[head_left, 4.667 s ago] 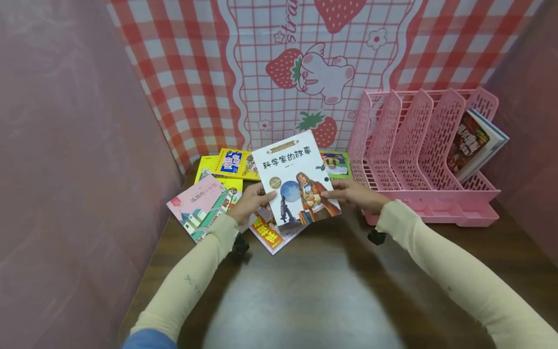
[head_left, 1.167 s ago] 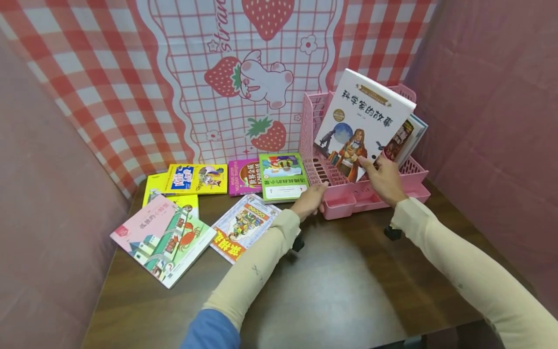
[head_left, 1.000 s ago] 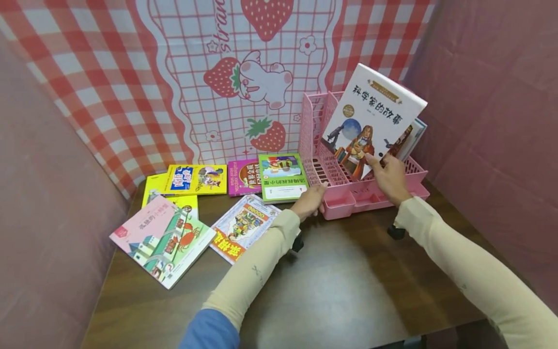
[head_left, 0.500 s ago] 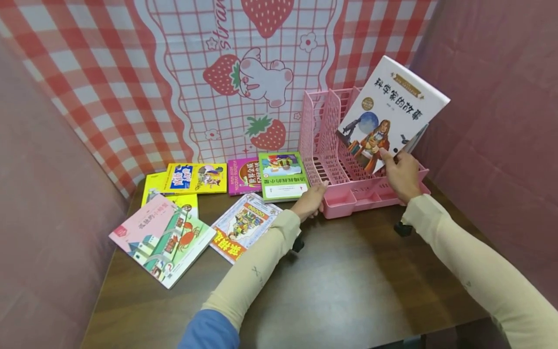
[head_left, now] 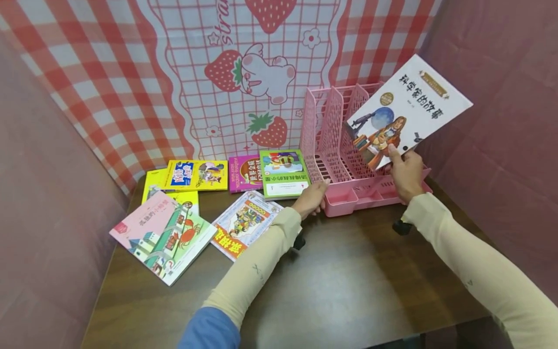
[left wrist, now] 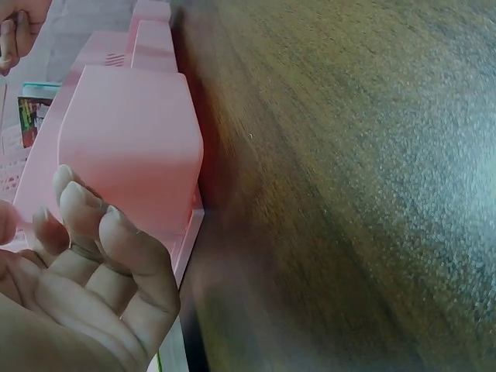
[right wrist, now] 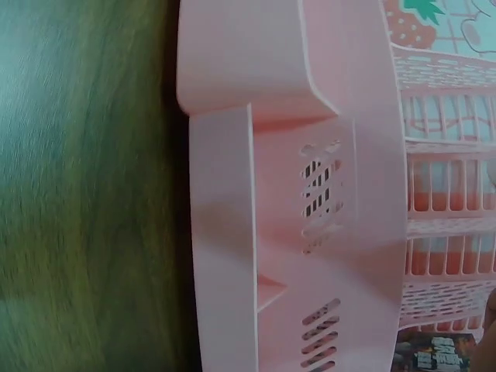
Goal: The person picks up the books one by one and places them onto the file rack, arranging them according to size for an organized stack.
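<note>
A white-covered storybook [head_left: 405,116], tilted to the right, is pinched at its lower edge by my right hand [head_left: 407,177], thumb on the front cover. It overlaps the right-hand slots of the pink book rack [head_left: 341,194] and conceals most of the book standing there, whose dark cover [right wrist: 434,350] shows in the right wrist view. My left hand [head_left: 311,198] grips the rack's front left corner; in the left wrist view its fingers [left wrist: 128,240] curl beside the pink tray, with the thumb at the rim. A green book [head_left: 284,174] lies just left of the rack.
On the table [head_left: 331,276] to the left lie a blue-bordered comic-style book [head_left: 246,220], a magenta book [head_left: 245,173], yellow books [head_left: 198,175] and a pink-and-green book [head_left: 163,237]. A checked cloth [head_left: 174,97] hangs behind; plain pink cloth [head_left: 492,121] stands at the right.
Both hands held the white book earlier; my left hand has since let go and taken hold of the rack. My right hand has carried the book rightward over the rack, tilting it further right.
</note>
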Motion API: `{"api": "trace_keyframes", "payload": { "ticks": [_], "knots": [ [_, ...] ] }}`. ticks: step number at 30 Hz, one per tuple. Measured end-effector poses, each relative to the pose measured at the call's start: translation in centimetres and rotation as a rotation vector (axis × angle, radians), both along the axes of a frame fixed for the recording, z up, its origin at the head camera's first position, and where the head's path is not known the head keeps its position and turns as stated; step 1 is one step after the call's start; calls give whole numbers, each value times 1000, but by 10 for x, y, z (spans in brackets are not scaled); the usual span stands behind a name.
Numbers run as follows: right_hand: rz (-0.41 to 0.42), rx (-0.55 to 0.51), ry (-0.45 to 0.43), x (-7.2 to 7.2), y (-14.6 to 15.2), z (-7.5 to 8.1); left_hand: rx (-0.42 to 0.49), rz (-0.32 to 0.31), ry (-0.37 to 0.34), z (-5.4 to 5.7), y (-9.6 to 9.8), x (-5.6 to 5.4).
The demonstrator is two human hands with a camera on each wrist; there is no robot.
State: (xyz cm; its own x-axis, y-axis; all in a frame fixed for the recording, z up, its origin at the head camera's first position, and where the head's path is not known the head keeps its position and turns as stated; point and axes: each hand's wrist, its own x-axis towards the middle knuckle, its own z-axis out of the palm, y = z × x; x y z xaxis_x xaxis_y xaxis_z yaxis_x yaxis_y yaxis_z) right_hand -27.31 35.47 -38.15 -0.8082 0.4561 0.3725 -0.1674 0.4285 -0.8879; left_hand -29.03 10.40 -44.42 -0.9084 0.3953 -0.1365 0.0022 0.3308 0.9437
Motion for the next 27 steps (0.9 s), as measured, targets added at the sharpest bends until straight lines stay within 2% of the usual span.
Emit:
{"api": "trace_keyframes", "payload": {
  "ticks": [4,10,14,22,27],
  "knots": [
    [-61,107,-29,1,4,0,28,-10,-3,1,-2,-2],
    [-117,272,-131,-2,2,0,35,-14,-3,-1,-2,-5],
    [-111,352,-162,-9,-3,-3,9,-15,1,-3,2,-6],
    [-57,497,-210,-34,-14,-12,-9,-5,-3,-3,3,-6],
    [-37,540,-298,-48,-21,-15,-5,-12,7,-3,2,-3]
  ]
}}
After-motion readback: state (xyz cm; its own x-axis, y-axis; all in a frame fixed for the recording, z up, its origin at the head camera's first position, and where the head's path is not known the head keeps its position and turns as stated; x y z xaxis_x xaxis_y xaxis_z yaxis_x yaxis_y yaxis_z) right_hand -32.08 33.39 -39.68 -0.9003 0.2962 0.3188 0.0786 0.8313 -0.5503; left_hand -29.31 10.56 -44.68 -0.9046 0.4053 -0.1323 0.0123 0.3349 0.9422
